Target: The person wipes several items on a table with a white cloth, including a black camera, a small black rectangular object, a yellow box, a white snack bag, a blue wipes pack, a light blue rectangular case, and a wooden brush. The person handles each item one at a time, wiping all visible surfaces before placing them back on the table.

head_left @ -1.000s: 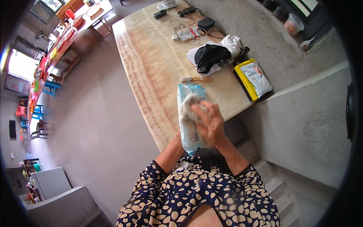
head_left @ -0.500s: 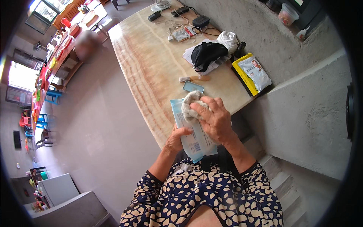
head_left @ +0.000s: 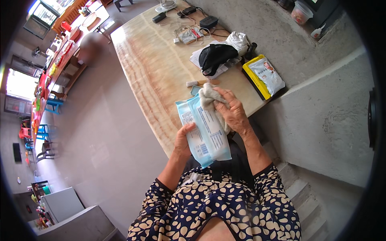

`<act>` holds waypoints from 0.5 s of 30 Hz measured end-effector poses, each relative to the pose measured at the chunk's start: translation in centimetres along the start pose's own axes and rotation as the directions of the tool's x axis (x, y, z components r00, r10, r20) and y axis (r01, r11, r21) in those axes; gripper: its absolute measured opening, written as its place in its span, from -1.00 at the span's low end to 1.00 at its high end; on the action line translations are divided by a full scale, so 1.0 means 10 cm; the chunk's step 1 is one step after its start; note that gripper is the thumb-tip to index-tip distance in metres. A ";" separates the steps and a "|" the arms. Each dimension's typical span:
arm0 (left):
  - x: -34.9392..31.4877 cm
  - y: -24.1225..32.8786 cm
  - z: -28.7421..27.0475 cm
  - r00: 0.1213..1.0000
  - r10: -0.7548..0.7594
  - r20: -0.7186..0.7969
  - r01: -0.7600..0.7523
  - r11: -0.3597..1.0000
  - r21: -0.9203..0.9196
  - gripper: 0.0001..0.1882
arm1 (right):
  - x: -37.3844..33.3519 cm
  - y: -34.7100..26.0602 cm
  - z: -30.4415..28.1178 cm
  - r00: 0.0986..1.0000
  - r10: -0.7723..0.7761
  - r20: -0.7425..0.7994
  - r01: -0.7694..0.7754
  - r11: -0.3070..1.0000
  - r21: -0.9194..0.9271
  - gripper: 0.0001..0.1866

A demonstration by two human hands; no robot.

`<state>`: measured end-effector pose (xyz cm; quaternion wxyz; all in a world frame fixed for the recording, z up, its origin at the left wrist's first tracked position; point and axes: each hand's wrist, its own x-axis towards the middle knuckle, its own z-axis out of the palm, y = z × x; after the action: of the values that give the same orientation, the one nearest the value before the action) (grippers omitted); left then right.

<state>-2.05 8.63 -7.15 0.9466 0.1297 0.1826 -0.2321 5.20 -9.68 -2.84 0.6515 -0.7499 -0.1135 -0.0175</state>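
Observation:
My left hand (head_left: 183, 139) grips the left edge of a light-blue and white soft plastic packet (head_left: 203, 130), its thumb lying across the printed face. The packet is tilted, in front of my body at the table's near end. A greyish-white cloth (head_left: 210, 97) is bunched in my right hand (head_left: 234, 111), against the packet's upper right corner. Part of the cloth hangs down along the packet's right side. Just beyond lie a wooden-handled brush (head_left: 196, 83) and a small pale-blue tray (head_left: 195, 90), both partly hidden by the cloth and packet.
On the marbled table (head_left: 148, 76) are a black bag (head_left: 217, 58), a white bundle (head_left: 238, 42), a yellow and black box (head_left: 257, 86) with a white pouch (head_left: 268, 76), and tangled cables (head_left: 189, 30). A concrete wall (head_left: 321, 116) borders the right. A blurred person (head_left: 91, 46) is at the far left.
My right hand has moved with the cloth from the packet's upper face to its right corner, uncovering more print. The packet has shifted slightly left, and the view has shifted a little.

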 end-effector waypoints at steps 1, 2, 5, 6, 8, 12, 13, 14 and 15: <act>0.01 -0.01 0.01 0.999 0.017 -0.033 -0.017 1.000 -0.007 -0.49 | -0.03 -0.02 0.01 0.998 0.031 0.048 -0.029 0.999 -0.046 -0.59; 0.04 -0.01 -0.02 1.000 0.023 0.000 -0.023 1.000 -0.014 -0.51 | -0.08 -0.03 -0.01 0.996 0.059 0.072 -0.055 0.997 -0.058 -0.58; 0.06 0.04 0.04 0.999 0.041 -0.028 -0.043 0.998 -0.053 -0.51 | -0.30 -0.04 -0.10 0.985 0.076 0.154 -0.060 0.993 -0.101 -0.55; 0.07 0.05 0.06 0.998 0.050 -0.025 -0.051 0.997 -0.057 -0.50 | -0.40 -0.09 -0.15 0.982 0.041 0.184 -0.018 0.992 -0.126 -0.54; 0.12 0.10 -0.03 0.996 0.081 -0.042 -0.083 0.996 -0.041 -0.50 | -0.55 -0.16 -0.21 0.968 -0.005 0.252 0.049 0.985 -0.166 -0.49; 0.13 0.16 -0.13 0.995 0.087 -0.044 -0.088 0.996 -0.013 -0.52 | -0.75 -0.34 -0.36 0.918 0.070 0.389 -0.004 0.986 -0.168 -0.54; 0.12 0.17 -0.14 0.997 0.072 -0.039 -0.073 0.997 -0.009 -0.53 | -0.76 -0.37 -0.42 0.886 0.076 0.457 0.000 0.986 -0.165 -0.53; 0.11 0.17 -0.14 0.998 0.052 -0.043 -0.051 0.999 0.011 -0.53 | -0.76 -0.40 -0.48 0.849 0.081 0.522 0.004 0.987 -0.161 -0.53; 0.09 0.17 -0.15 0.998 0.032 -0.048 -0.031 0.999 0.034 -0.54 | -0.77 -0.42 -0.53 0.808 0.083 0.584 0.009 0.988 -0.153 -0.52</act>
<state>-0.92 10.20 -8.62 0.9430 0.1540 0.1997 -0.2170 -2.44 -15.49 0.75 0.5271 -0.7668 -0.2932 0.2197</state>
